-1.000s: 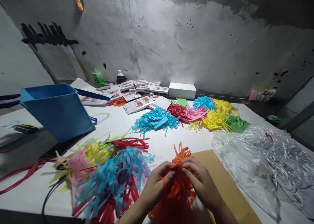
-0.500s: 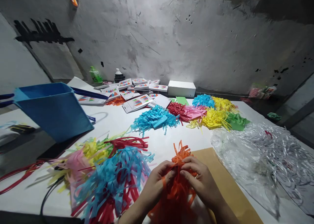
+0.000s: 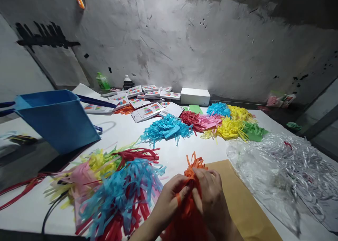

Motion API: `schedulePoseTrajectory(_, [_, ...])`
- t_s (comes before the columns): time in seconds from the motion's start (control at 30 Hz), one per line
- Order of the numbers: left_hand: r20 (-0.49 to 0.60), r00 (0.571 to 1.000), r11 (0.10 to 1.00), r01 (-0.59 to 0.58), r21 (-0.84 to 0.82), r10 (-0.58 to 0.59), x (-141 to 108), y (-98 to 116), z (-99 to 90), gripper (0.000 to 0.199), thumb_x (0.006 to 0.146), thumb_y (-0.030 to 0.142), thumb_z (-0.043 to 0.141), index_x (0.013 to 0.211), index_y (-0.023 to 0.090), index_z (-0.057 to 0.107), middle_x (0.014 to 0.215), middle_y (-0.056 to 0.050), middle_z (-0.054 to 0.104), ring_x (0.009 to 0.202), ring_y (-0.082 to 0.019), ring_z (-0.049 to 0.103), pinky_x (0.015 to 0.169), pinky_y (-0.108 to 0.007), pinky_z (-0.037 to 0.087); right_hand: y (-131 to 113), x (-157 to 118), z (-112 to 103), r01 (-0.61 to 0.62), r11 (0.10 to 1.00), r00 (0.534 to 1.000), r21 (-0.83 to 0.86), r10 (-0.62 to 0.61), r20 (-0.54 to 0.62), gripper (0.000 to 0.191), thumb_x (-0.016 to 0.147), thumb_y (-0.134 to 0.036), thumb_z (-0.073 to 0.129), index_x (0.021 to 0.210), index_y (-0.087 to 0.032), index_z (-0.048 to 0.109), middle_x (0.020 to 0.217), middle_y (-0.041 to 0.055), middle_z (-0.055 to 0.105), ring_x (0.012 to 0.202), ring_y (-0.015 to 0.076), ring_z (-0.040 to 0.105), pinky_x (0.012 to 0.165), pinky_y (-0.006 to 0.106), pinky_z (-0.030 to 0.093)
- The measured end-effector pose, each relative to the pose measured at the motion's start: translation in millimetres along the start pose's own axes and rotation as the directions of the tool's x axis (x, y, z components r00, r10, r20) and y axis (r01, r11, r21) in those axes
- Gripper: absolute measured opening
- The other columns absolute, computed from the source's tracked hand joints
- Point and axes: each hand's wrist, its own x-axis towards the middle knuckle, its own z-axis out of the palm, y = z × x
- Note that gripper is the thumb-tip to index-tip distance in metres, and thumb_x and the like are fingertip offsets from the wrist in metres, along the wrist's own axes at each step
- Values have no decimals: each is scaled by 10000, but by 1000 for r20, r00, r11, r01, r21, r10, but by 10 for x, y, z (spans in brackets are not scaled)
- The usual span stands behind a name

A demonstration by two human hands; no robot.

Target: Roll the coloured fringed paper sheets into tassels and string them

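Orange fringed tissue paper (image 3: 194,163) is bunched between my two hands at the lower middle of the table. My left hand (image 3: 173,195) pinches it from the left, thumb and fingers closed on the paper. From the right, my right hand (image 3: 211,195) grips the same bundle, its fingers bent over the top. Loose orange strips stick up above the hands, and a darker orange mass hangs below them. A brown paper sheet (image 3: 245,202) lies under and beside my right hand. Blue fringed paper (image 3: 124,184) with red strips lies left of my left hand.
A blue bag (image 3: 58,121) stands at the left. Flat printed boxes (image 3: 148,111) and a white box (image 3: 195,96) sit at the back. Blue, red, pink, yellow (image 3: 231,128) and green tissue bundles lie mid-table. Clear plastic and shiny strips (image 3: 295,163) cover the right side.
My right hand has shifted slightly left, closer to my left hand, and its fingers have folded further over the orange paper. My left hand stays nearly in place.
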Motion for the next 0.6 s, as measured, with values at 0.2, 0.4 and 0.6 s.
schedulePoseTrajectory(0.2, [-73, 986, 939, -118, 322, 150, 78, -2, -184, 161, 923, 250, 581, 1028, 222, 700, 1009, -85, 671, 959, -249, 631, 855, -369, 500, 150, 124, -70, -386, 876, 906, 289, 302, 296, 283, 890, -101, 416, 975, -193, 669, 942, 65, 678, 901, 220, 615, 825, 362, 460])
schedulePoseTrajectory(0.4, [-81, 888, 695, -294, 656, 453, 62, -35, -95, 221, 904, 230, 622, 1122, 239, 660, 1080, -97, 669, 1012, -275, 590, 896, -422, 457, 206, 256, -63, -533, 765, 834, 360, 406, 373, 254, 848, -148, 434, 845, -195, 683, 843, 39, 686, 801, 191, 638, 733, 299, 458])
schedulePoseTrajectory(0.6, [34, 891, 633, -349, 691, 454, 106, 17, -92, 131, 811, 134, 645, 912, 204, 692, 825, -67, 658, 809, -251, 569, 754, -388, 425, 252, 207, -7, -612, 661, 791, 434, 510, 338, 214, 804, -233, 482, 768, -207, 691, 755, 10, 689, 709, 180, 630, 649, 269, 451])
